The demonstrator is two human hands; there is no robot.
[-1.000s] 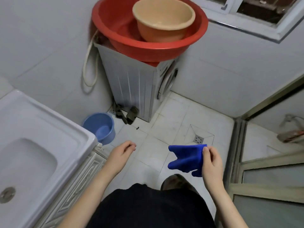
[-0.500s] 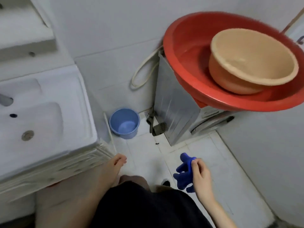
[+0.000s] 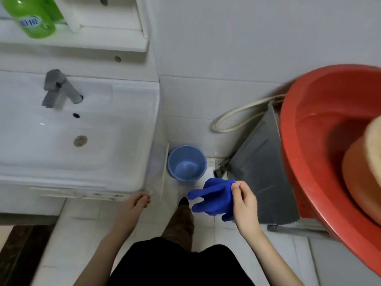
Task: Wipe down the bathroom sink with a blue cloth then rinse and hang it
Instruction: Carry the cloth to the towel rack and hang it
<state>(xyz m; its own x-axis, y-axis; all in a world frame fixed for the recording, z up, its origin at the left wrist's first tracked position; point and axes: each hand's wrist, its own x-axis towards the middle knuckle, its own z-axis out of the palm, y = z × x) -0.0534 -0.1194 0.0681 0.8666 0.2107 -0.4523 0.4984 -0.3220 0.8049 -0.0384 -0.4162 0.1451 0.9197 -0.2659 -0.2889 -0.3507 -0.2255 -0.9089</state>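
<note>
The right hand (image 3: 244, 201) pinches the top edge of the blue cloth (image 3: 212, 198) between thumb and fingertips; the cloth hangs bunched at its 9 o'clock, over the floor. Farther toward 9 o'clock, the left hand (image 3: 134, 205) hangs relaxed and holds nothing, just beside the front corner of the sink (image 3: 134, 112). A blue bucket (image 3: 186, 164) stands at the cloth's 11 o'clock. At the sink's 11 o'clock stands 1 green bottle (image 3: 33, 15); its label is too blurred to read.
</note>
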